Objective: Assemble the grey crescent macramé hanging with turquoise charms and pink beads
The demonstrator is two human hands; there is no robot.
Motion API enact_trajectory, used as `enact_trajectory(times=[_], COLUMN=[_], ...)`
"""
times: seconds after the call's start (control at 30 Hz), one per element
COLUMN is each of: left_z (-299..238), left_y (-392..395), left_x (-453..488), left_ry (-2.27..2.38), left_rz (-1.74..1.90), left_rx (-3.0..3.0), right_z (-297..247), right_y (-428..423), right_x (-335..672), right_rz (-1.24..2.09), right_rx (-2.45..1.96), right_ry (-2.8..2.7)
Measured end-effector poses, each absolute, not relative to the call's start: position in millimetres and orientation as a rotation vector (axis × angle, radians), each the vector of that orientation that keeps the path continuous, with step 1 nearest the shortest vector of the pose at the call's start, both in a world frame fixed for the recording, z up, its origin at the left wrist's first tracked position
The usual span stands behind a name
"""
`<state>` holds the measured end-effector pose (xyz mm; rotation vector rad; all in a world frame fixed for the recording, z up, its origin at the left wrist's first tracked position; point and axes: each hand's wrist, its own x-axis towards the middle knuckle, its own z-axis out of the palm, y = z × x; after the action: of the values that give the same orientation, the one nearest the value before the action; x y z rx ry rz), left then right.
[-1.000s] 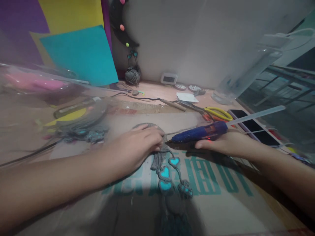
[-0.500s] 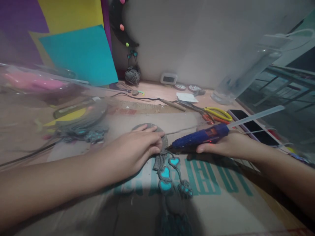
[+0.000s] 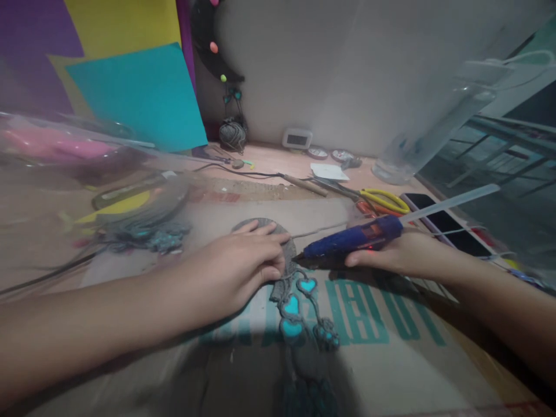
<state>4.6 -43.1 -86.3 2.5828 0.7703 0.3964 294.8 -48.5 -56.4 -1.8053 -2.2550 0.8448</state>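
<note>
My left hand [image 3: 256,258] lies palm down over a round grey disc [image 3: 288,252], fingers stretched across it and thumb near its right edge. The hand hides much of the disc. My right hand [image 3: 391,252] is wrapped round a blue hot glue gun [image 3: 347,238] with a clear glue stick [image 3: 452,202] out of its back. The gun's dark tip is at the disc's right edge; whether it touches, I cannot tell. Below the disc hang grey cords with turquoise hearts [image 3: 292,306] and a grey-and-turquoise paw-like charm [image 3: 326,334]. A grey strand [image 3: 319,230] runs right from the disc.
Printed cardboard [image 3: 391,370] lies beneath the work. Beyond it are yellow-handled scissors [image 3: 384,200], a phone [image 3: 438,223], a wooden-handled tool [image 3: 304,185] and a small white digital display [image 3: 297,139]. A clear container [image 3: 403,156] stands right, a grey-turquoise bundle [image 3: 147,234] left.
The glue gun's tip has shifted slightly left and up along the disc's edge, with my right hand. My left hand stays nearly in place on the disc.
</note>
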Motion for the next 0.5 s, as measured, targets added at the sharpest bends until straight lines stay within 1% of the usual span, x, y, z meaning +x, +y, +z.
enact_trajectory(times=[0.23, 0.5], left_z=[-88.1, -87.7], left_y=[-43.1, -43.1], left_x=[4.9, 3.5], left_ry=[0.775, 0.781], left_rz=[0.386, 0.391], left_rx=[2.596, 2.555], right_z=[-58.7, -53.9], right_y=[-49.0, -47.9], right_x=[293.6, 287.7], right_rz=[0.669, 0.747], right_rx=[-1.736, -1.721], right_ry=[-2.31, -2.291])
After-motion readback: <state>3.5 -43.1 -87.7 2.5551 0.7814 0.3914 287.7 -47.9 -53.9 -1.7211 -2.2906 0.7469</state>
